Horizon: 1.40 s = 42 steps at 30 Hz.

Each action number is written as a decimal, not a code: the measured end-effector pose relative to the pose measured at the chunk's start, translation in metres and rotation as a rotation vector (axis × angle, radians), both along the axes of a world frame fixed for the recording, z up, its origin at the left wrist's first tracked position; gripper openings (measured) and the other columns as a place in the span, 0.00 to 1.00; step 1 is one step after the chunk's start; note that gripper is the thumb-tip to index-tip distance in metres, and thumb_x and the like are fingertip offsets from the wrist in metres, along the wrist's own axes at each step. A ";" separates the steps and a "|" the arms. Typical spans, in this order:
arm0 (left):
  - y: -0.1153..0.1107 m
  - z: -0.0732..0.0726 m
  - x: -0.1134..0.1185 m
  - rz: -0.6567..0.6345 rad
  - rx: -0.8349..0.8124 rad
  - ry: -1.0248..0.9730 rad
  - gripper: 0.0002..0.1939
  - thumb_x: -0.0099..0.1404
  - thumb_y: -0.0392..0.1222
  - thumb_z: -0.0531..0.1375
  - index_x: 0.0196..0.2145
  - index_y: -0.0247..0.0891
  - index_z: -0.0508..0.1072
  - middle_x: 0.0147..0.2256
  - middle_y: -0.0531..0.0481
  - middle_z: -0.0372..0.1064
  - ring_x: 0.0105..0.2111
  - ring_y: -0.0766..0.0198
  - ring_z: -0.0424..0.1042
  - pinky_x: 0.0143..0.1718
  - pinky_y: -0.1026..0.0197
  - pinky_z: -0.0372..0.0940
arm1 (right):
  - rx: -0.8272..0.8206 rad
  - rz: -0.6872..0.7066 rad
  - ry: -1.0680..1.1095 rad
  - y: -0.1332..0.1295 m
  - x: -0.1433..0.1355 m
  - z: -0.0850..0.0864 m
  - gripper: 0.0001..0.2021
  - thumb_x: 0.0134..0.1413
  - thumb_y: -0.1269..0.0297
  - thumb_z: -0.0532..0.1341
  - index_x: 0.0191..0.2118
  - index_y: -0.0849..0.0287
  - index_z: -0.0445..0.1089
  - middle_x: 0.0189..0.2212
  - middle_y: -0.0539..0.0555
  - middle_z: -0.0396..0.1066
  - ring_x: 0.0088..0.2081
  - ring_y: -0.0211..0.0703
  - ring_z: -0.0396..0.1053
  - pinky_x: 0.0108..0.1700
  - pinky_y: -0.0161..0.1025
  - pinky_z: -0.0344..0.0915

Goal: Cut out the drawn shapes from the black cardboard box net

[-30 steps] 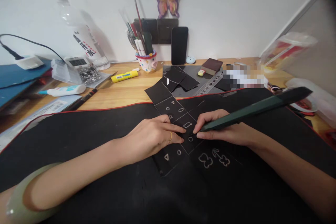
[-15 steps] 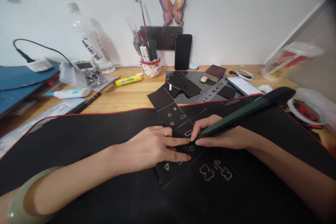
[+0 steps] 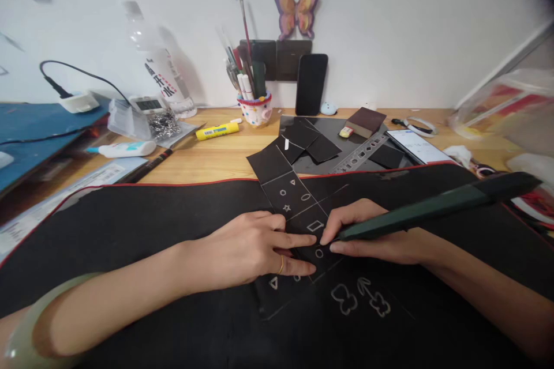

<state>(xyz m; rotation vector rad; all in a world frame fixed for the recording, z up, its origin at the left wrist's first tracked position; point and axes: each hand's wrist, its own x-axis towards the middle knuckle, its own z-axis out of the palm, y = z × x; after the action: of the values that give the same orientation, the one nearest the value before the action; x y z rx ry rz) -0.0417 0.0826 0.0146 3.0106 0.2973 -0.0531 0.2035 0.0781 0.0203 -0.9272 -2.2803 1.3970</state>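
My left hand (image 3: 255,245) lies flat on a black paper strip (image 3: 270,164), index and middle fingers stretched out and apart, a gold ring on one finger. White lines divide the strip, and small outlined shapes show on it: a triangle, a star, an oval, a parallelogram and circles. Pinched in my right hand (image 3: 372,236) is a long, dark green, faceted pen-like tool (image 3: 433,207) with a black end. It slants up to the right; its tip is hidden by my fingers, close to the left index fingertip, between the parallelogram and a circle.
Under the paper is a black mat (image 3: 142,207) with a red edge. Behind it are a pen cup (image 3: 254,110), a glue stick (image 3: 217,131), a stencil ruler (image 3: 363,151), black paper pieces (image 3: 322,149), a lit phone (image 3: 418,147) and a bottle (image 3: 162,69).
The view has shifted slightly, moving the background to the right. The green tool now tilts lower towards the right. My left hand stays pressed on the strip.
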 end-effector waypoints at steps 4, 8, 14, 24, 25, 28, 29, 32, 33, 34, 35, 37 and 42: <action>0.000 -0.001 -0.001 -0.001 0.005 -0.004 0.21 0.69 0.35 0.42 0.55 0.52 0.58 0.59 0.60 0.50 0.34 0.64 0.58 0.36 0.59 0.57 | -0.012 0.011 -0.008 0.000 0.000 0.001 0.07 0.52 0.65 0.59 0.35 0.61 0.71 0.29 0.50 0.71 0.30 0.34 0.67 0.31 0.31 0.60; 0.000 -0.002 -0.002 -0.003 0.013 -0.013 0.20 0.68 0.36 0.43 0.55 0.52 0.58 0.59 0.60 0.50 0.34 0.63 0.59 0.36 0.59 0.57 | -0.003 0.026 -0.009 0.000 0.000 0.001 0.06 0.52 0.66 0.59 0.35 0.61 0.71 0.28 0.49 0.71 0.29 0.33 0.67 0.30 0.30 0.60; 0.000 -0.002 -0.002 -0.004 0.020 -0.006 0.21 0.68 0.34 0.41 0.55 0.52 0.58 0.59 0.60 0.49 0.35 0.63 0.59 0.37 0.59 0.58 | -0.004 0.025 0.003 0.000 0.002 0.000 0.06 0.51 0.67 0.59 0.35 0.59 0.71 0.29 0.49 0.71 0.30 0.34 0.67 0.30 0.31 0.60; -0.001 -0.002 -0.002 -0.005 0.025 -0.028 0.21 0.68 0.34 0.43 0.54 0.52 0.60 0.59 0.59 0.51 0.33 0.64 0.58 0.35 0.60 0.58 | 0.001 -0.013 -0.036 0.000 0.003 0.001 0.07 0.52 0.64 0.59 0.35 0.59 0.71 0.29 0.50 0.71 0.30 0.36 0.68 0.31 0.32 0.61; -0.001 -0.001 -0.002 -0.006 0.024 -0.031 0.21 0.68 0.34 0.43 0.54 0.52 0.60 0.59 0.58 0.51 0.33 0.64 0.58 0.35 0.60 0.58 | -0.001 -0.020 -0.042 0.000 0.004 0.001 0.07 0.52 0.64 0.59 0.35 0.59 0.71 0.28 0.50 0.71 0.30 0.36 0.68 0.31 0.32 0.61; -0.001 -0.001 -0.002 -0.006 0.018 -0.023 0.21 0.68 0.35 0.43 0.55 0.51 0.60 0.59 0.59 0.51 0.33 0.63 0.58 0.35 0.60 0.58 | 0.017 -0.023 -0.050 -0.001 0.005 0.001 0.07 0.52 0.64 0.58 0.36 0.59 0.70 0.29 0.50 0.71 0.31 0.36 0.68 0.32 0.32 0.61; -0.001 -0.002 -0.002 -0.005 0.017 -0.019 0.21 0.68 0.35 0.43 0.55 0.52 0.60 0.59 0.59 0.51 0.33 0.63 0.58 0.35 0.59 0.58 | 0.032 -0.029 -0.055 -0.002 0.004 0.001 0.07 0.52 0.64 0.58 0.36 0.59 0.70 0.29 0.50 0.71 0.31 0.36 0.68 0.32 0.32 0.61; 0.000 -0.002 -0.001 -0.008 0.018 -0.021 0.21 0.68 0.35 0.44 0.55 0.52 0.59 0.59 0.58 0.51 0.33 0.63 0.58 0.35 0.59 0.58 | 0.106 -0.076 -0.085 -0.009 0.001 0.000 0.05 0.53 0.66 0.57 0.35 0.59 0.69 0.29 0.49 0.70 0.30 0.34 0.67 0.32 0.32 0.60; 0.000 -0.002 -0.001 -0.009 0.018 -0.024 0.21 0.68 0.35 0.44 0.55 0.52 0.59 0.59 0.58 0.51 0.33 0.63 0.58 0.35 0.59 0.58 | 0.135 -0.099 -0.097 -0.011 0.000 0.000 0.05 0.53 0.67 0.56 0.35 0.58 0.68 0.28 0.48 0.69 0.29 0.34 0.66 0.31 0.31 0.60; 0.000 -0.002 -0.001 -0.009 0.019 -0.026 0.21 0.68 0.35 0.44 0.55 0.52 0.59 0.59 0.58 0.51 0.33 0.63 0.58 0.35 0.59 0.58 | 0.165 -0.120 -0.109 -0.014 -0.001 0.000 0.05 0.53 0.67 0.56 0.34 0.58 0.68 0.27 0.47 0.69 0.28 0.33 0.66 0.31 0.31 0.60; 0.000 -0.002 -0.001 -0.010 0.020 -0.026 0.21 0.68 0.35 0.44 0.55 0.52 0.59 0.59 0.57 0.51 0.33 0.63 0.58 0.35 0.59 0.58 | 0.188 -0.139 -0.123 -0.017 -0.003 0.000 0.04 0.53 0.68 0.56 0.34 0.58 0.67 0.26 0.47 0.69 0.27 0.33 0.65 0.30 0.31 0.59; 0.000 -0.002 0.000 -0.009 0.025 -0.022 0.21 0.67 0.35 0.44 0.55 0.52 0.59 0.59 0.58 0.51 0.33 0.63 0.58 0.35 0.59 0.58 | 0.225 -0.189 -0.152 -0.023 -0.005 0.000 0.04 0.53 0.68 0.55 0.34 0.57 0.67 0.26 0.46 0.69 0.27 0.32 0.66 0.31 0.31 0.59; -0.001 0.000 0.000 -0.004 0.044 -0.025 0.22 0.67 0.33 0.44 0.54 0.52 0.60 0.59 0.58 0.51 0.33 0.64 0.58 0.35 0.59 0.58 | 0.252 -0.356 -0.184 -0.035 -0.013 0.000 0.04 0.52 0.68 0.55 0.32 0.56 0.67 0.26 0.47 0.69 0.28 0.34 0.67 0.30 0.31 0.60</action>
<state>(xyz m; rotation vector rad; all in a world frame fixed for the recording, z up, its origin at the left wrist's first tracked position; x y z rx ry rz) -0.0420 0.0820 0.0141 3.0525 0.2932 -0.0091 0.1907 0.0427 0.0206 -1.3381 -2.2081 0.8861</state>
